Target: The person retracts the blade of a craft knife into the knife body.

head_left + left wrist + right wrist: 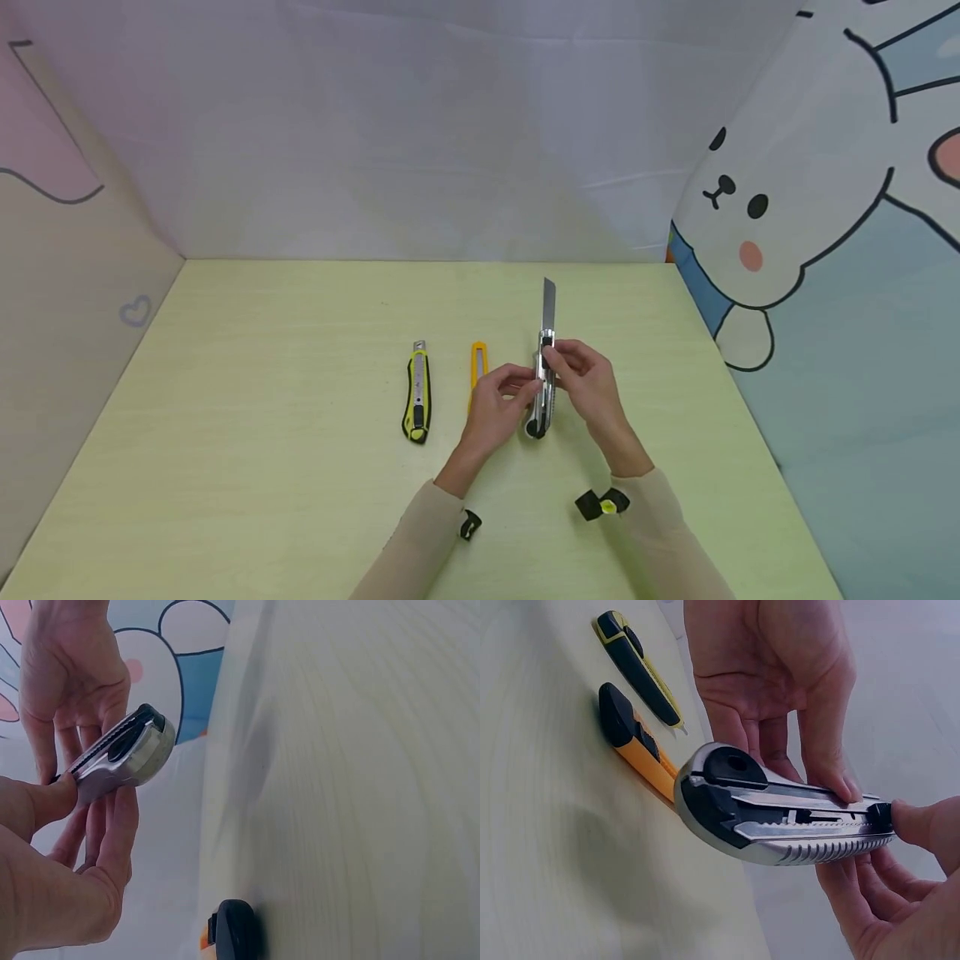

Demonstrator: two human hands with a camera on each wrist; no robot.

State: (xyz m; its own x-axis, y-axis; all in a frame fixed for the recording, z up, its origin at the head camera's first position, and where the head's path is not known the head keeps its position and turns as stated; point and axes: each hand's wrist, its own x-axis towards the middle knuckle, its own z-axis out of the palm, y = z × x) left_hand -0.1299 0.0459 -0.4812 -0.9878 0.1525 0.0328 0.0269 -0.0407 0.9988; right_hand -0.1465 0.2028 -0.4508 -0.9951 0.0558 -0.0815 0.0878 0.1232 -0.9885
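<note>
Held above the right half of the pale green desk (pixel 262 467), clear of its surface: a silver utility knife (pixel 543 392), blade extended and pointing to the far side, left hand (pixel 497 412) curled round its body, grip closed on it from the left. Right hand (pixel 588 385) also gripping the silver utility knife, fingers under the body, thumb on the black slider (pixel 880 815). Lying flat to the left: an orange knife (pixel 478 367) just beside the hands, then a yellow-and-black knife (pixel 417 392) farther left, parallel and apart.

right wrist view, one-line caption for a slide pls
Both hands hold a silver utility knife above the table, orange and yellow-black cutters behind.
</note>
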